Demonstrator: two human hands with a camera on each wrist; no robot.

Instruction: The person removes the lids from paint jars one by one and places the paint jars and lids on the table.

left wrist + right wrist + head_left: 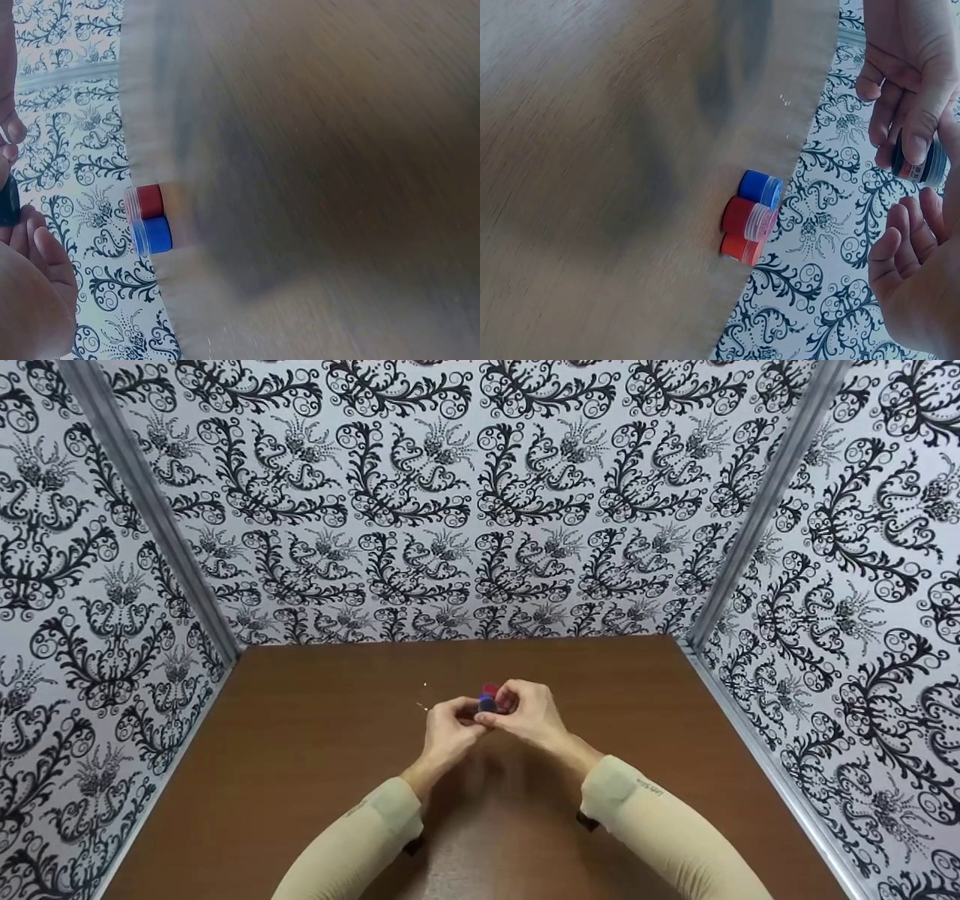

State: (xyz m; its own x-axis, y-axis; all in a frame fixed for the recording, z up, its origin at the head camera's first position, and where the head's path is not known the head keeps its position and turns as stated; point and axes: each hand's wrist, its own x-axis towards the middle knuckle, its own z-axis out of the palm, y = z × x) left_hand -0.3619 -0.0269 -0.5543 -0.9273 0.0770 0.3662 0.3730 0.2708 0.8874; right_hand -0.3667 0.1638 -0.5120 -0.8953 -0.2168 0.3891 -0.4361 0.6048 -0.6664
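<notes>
Over the far half of the table, both hands meet at a small black paint jar [487,704]. My left hand [450,729] grips its body, and in the right wrist view the thumb [925,129] presses across the label. My right hand [534,711] is at the ribbed lid [936,166], its thumb reaching the jar and its other fingers [901,234] curled beside it. Behind the hands stand a blue paint jar [756,186], a red one [739,215] and an orange one [739,247], close together with clear ribbed lids on. The hands partly hide these jars in the head view.
The brown wooden table [315,765] is enclosed by patterned walls [420,510] with grey metal posts [772,502] at the corners. Small bright specks [422,706] show on the table left of the hands. The jar group stands near the back edge.
</notes>
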